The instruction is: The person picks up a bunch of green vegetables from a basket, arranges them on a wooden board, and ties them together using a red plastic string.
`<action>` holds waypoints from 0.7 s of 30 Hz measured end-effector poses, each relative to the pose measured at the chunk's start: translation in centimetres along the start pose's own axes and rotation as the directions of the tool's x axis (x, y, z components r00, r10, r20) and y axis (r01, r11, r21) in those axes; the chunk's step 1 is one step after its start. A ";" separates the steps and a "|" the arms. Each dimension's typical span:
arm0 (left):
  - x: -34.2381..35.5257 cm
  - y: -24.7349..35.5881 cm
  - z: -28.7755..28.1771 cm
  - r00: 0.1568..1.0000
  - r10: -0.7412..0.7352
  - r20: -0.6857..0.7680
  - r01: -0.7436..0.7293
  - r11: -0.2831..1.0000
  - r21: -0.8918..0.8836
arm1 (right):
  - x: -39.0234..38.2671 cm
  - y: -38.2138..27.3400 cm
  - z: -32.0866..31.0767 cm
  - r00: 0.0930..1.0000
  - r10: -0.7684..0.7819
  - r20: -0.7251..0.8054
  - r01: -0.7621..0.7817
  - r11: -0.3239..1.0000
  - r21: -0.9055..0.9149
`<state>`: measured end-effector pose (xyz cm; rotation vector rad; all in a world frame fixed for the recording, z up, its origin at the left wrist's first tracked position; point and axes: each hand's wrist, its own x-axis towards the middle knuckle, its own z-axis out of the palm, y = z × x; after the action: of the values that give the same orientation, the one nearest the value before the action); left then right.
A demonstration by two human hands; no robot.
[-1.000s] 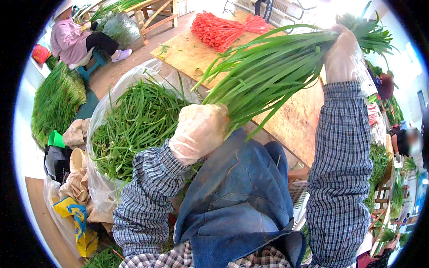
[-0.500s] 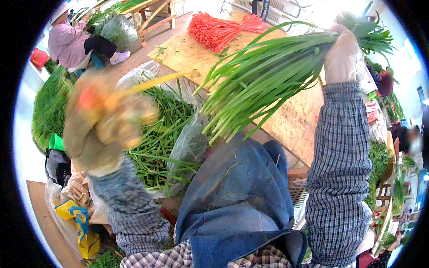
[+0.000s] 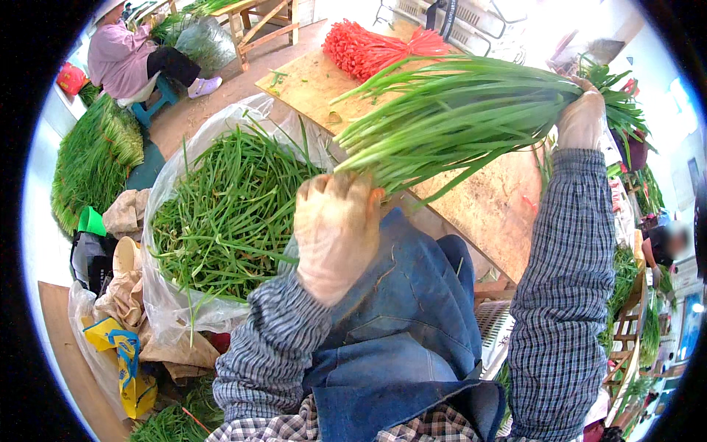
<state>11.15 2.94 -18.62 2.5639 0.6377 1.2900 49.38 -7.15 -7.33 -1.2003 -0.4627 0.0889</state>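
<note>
A thick bunch of garlic chives [image 3: 456, 110] is held up in front of me, leaves spreading toward the left. My right hand [image 3: 580, 118], in a pale glove, is closed around it near its right end; a leafy tuft sticks out beyond the fist. My left hand [image 3: 335, 232], also gloved, is at the bunch's lower left ends with its fingers curled in. A spot of orange shows at its finger edge. What those fingers pinch is hidden. Just left of this hand, an open clear plastic bag [image 3: 158, 221] is heaped with loose green leaves [image 3: 228, 210].
A wooden board table [image 3: 479, 191] stands ahead, bearing a bundle of red ties [image 3: 375, 48]. Piled chives [image 3: 92, 162] lie at the far left, near a seated person [image 3: 132, 55]. A yellow and blue packet [image 3: 129, 368] lies low left. White crates [image 3: 493, 324] are beside my knee.
My left hand has swung right from over the bag to the bunch's ends. The long yellow leaf seen with it is out of sight. The bunch has tilted flatter, still in my right hand.
</note>
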 end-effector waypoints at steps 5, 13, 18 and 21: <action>0.5 -0.4 2.6 0.969 -0.224 0.104 0.240 0.954 -0.178 | -2.6 -1.4 3.1 0.935 0.196 -0.295 -0.090 0.938 0.335; 1.2 0.1 1.7 0.838 -0.296 0.459 0.544 0.525 -0.654 | -3.9 -2.1 3.7 0.932 0.136 -0.335 -0.053 0.968 0.244; 2.2 -0.1 1.9 0.676 -0.250 0.693 0.661 -0.210 -0.721 | -5.3 -3.2 4.2 0.951 0.109 -0.289 -0.041 0.972 0.232; 1.9 -0.1 2.3 0.616 -0.329 0.715 0.598 -0.395 -0.697 | -6.1 -4.0 4.2 0.965 0.055 -0.256 -0.001 0.979 0.205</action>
<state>13.96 3.98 -18.67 0.7214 0.3445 0.5555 41.53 -6.83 -4.34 -0.9995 -0.1996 0.0021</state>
